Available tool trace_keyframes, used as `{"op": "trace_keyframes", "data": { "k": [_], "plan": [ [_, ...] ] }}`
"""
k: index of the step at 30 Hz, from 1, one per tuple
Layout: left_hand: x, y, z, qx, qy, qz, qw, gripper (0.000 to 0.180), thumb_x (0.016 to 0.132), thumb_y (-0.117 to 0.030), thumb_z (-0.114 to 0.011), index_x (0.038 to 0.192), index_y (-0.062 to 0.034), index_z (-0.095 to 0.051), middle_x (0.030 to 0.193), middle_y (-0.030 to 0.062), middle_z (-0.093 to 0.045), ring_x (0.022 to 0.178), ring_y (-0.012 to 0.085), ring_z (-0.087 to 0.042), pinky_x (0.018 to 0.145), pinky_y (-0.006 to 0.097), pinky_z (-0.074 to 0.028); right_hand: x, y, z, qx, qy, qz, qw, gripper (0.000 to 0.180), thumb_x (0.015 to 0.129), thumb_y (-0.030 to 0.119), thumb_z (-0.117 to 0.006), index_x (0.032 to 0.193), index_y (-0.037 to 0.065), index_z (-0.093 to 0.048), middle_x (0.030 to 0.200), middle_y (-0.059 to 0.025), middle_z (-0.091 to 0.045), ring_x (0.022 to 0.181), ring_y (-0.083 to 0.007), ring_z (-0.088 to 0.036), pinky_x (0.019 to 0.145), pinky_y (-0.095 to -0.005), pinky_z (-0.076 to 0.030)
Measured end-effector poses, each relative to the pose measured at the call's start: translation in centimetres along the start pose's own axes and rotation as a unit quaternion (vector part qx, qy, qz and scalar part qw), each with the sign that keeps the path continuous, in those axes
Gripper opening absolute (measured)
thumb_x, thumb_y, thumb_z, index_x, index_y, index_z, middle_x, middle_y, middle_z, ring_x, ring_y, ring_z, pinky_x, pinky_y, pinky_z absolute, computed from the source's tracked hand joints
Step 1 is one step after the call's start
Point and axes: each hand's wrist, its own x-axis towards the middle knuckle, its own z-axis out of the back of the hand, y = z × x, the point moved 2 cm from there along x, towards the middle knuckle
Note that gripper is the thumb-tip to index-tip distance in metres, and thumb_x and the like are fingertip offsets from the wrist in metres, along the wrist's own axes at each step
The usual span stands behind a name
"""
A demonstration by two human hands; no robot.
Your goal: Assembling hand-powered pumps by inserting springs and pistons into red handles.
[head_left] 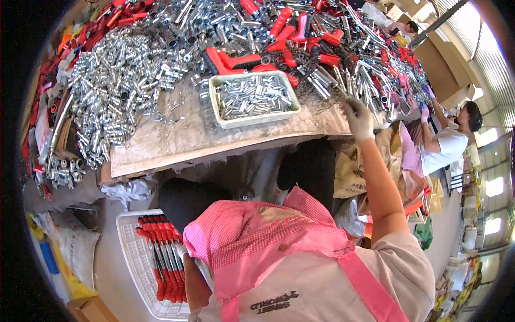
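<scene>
White-gloved right hand (360,120) curls beside slim silvery metal rods (350,81); white-gloved left hand (181,248) adjoins red-handled steel tools (161,257); both grips unclear.

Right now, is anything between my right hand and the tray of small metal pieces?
Nothing tall that I can see: between your right hand and the tray lie worn tabletop and some thin pieces.

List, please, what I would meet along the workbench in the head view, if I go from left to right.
Heap of small silvery metal fittings → pale tray of small metal pins → person's right hand → co-worker in a white top.
</scene>
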Motion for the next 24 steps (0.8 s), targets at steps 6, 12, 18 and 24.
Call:
{"op": "trace_keyframes", "data": {
  "k": [6,12,18,24],
  "plan": [
    [-8.0,-17.8,6.2,-0.098,-0.337,-0.164,0.922,0.042,0.085,-0.003,-0.050,0.126,0.0028,-0.046,0.125,0.0228,-0.050,0.113,0.0349,-0.051,0.096,0.041,-0.040,8.2,-2.3,-0.6,-0.319,0.095,-0.018,0.943,0.032,0.082,0.035,-0.056,0.103,0.011,-0.063,0.097,-0.0189,-0.064,0.092,-0.0352,-0.061,0.082,-0.0435,-0.047],
    [-14.1,-38.2,8.1,-0.197,-0.228,-0.407,0.862,0.035,0.086,0.001,-0.048,0.121,0.0017,-0.049,0.118,0.0153,-0.054,0.109,0.0259,-0.052,0.094,0.036,-0.041,10.9,-2.7,-0.9,-0.352,0.098,-0.011,0.931,0.025,0.086,0.022,-0.045,0.100,0.007,-0.060,0.099,-0.0212,-0.062,0.095,-0.0371,-0.059,0.082,-0.0459,-0.047],
    [-16.0,-57.9,3.1,-0.127,-0.041,-0.593,0.794,0.021,0.082,-0.001,-0.054,0.101,-0.0035,-0.061,0.100,0.0131,-0.062,0.095,0.0279,-0.058,0.087,0.035,-0.044,6.4,-3.9,0.8,-0.067,-0.101,0.015,0.992,0.035,0.095,0.031,-0.042,0.104,0.001,-0.057,0.087,-0.0205,-0.063,0.078,-0.0367,-0.061,0.072,-0.0422,-0.047],
    [-9.9,-70.5,-8.9,0.238,-0.035,-0.739,0.630,0.027,0.077,-0.007,-0.051,0.098,-0.0145,-0.066,0.103,0.0081,-0.061,0.102,0.0263,-0.056,0.091,0.037,-0.044,-1.3,-2.6,-5.0,0.159,-0.131,0.010,0.978,0.022,0.094,0.016,-0.047,0.100,-0.003,-0.055,0.085,-0.0146,-0.061,0.077,-0.0202,-0.057,0.070,-0.0306,-0.045]
  ]
}}
